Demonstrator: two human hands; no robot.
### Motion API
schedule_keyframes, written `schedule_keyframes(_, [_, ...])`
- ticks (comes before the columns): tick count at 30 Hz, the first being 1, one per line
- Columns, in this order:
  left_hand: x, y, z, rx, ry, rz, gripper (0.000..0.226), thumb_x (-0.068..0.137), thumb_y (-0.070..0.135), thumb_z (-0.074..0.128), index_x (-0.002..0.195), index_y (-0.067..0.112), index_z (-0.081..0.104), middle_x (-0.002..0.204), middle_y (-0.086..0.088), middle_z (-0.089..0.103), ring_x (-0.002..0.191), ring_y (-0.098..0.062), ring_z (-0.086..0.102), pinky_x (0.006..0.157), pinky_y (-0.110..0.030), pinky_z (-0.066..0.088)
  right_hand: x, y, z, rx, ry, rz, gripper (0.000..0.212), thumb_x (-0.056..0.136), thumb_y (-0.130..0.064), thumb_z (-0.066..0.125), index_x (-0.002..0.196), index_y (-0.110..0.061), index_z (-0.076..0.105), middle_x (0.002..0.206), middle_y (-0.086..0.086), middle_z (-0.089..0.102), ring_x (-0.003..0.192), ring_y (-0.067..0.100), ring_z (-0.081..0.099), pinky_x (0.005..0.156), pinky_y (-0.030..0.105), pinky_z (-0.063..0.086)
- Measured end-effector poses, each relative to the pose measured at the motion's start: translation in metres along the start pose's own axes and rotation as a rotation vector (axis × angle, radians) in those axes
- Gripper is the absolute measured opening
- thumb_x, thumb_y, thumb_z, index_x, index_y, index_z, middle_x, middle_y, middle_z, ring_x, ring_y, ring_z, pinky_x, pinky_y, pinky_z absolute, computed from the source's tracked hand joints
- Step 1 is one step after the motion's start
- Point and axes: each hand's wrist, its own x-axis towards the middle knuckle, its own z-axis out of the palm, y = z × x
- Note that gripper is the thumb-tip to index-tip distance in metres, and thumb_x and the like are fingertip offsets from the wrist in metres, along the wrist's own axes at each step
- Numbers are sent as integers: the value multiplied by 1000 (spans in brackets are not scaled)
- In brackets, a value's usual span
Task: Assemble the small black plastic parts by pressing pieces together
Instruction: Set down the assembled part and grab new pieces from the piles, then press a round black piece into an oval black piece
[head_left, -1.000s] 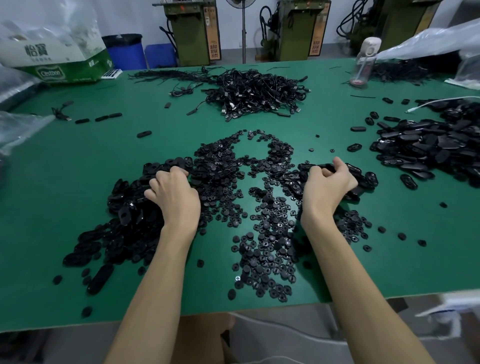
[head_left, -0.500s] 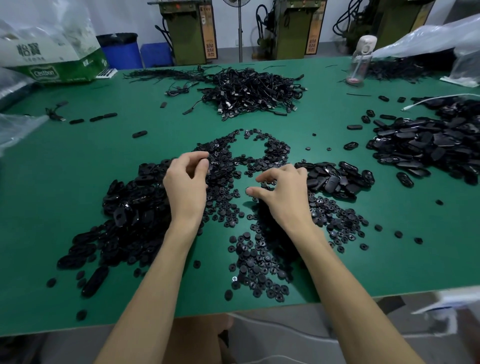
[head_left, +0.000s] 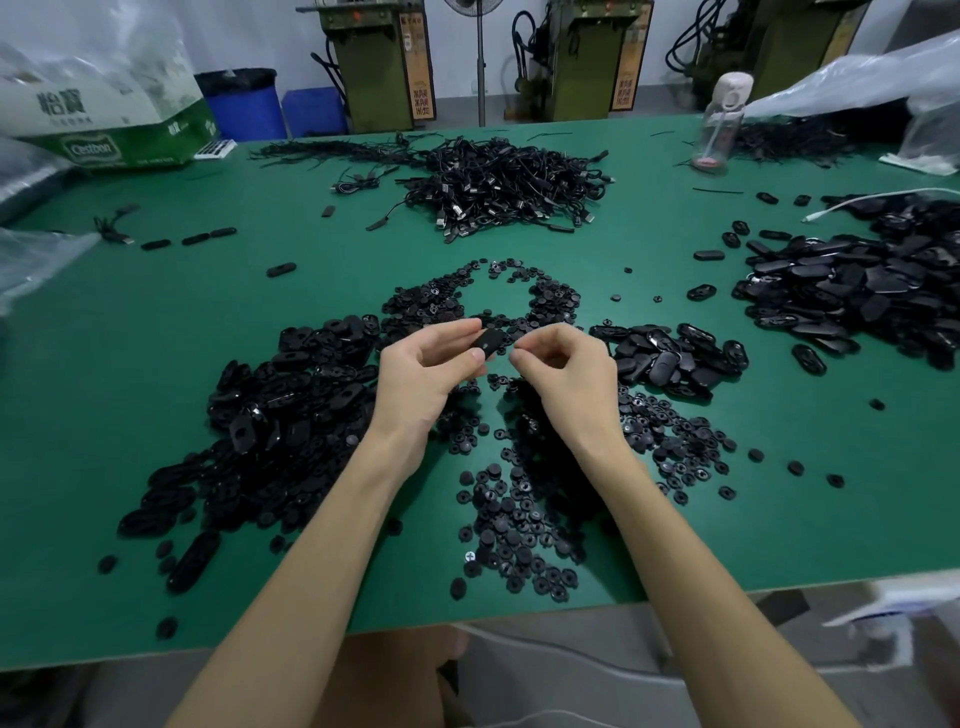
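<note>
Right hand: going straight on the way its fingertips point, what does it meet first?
Probably the oval piece pinched by the left hand, just beyond the right hand; depth unclear.

The table (head_left: 130, 364) wears a smooth, matt green top. The black plastic parts (head_left: 291, 415) piled on it catch a slight gloss.

I now have the left hand (head_left: 421, 379) lifted off the pile, pinching an oval piece (head_left: 488, 343); the right hand (head_left: 566, 374) comes alongside, fingertips pinched.
</note>
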Motion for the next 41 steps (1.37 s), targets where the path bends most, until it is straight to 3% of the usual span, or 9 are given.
schedule_keyframes(5, [-1,-1,0,-2,-35,29,32,90,-4,74,119,9,75,107,-2,80,99,-20,77,87,-25,59,-1,-4,-3,344,-44,36,11,90,-13,78,100,-18,77,89,-3,78,84,8,73,76,17,55])
schedule_keyframes(10, [1,-3,-2,-66,-23,-4,31,90,-2,74,120,7,74,109,-8,79,103,-23,76,91,-28,59,-2,-5,-3,449,-92,7,13,92,-9,75,103,-15,78,86,-3,79,79,1,70,69,10,49])
schedule_keyframes(23, [1,-2,-2,-101,-15,-36,30,89,-1,76,118,8,75,105,-6,80,99,-22,77,86,-23,59,-2,-5,0,460,-135,-28,12,95,-9,72,105,-11,78,71,-15,69,68,0,60,64,14,48])
schedule_keyframes(31, [1,-2,-1,-42,-3,-7,32,88,0,78,117,14,77,105,2,80,95,-20,78,85,-20,58,-2,-2,0,485,-71,8,18,99,-25,70,95,-11,80,78,1,75,71,8,65,63,21,50])
schedule_keyframes(41, [1,-3,0,-5,1,23,31,87,-2,77,114,13,78,102,2,80,92,-19,78,83,-21,58,-3,-4,0,489,-88,2,7,96,-14,72,100,-11,77,79,2,77,73,8,69,65,19,52])
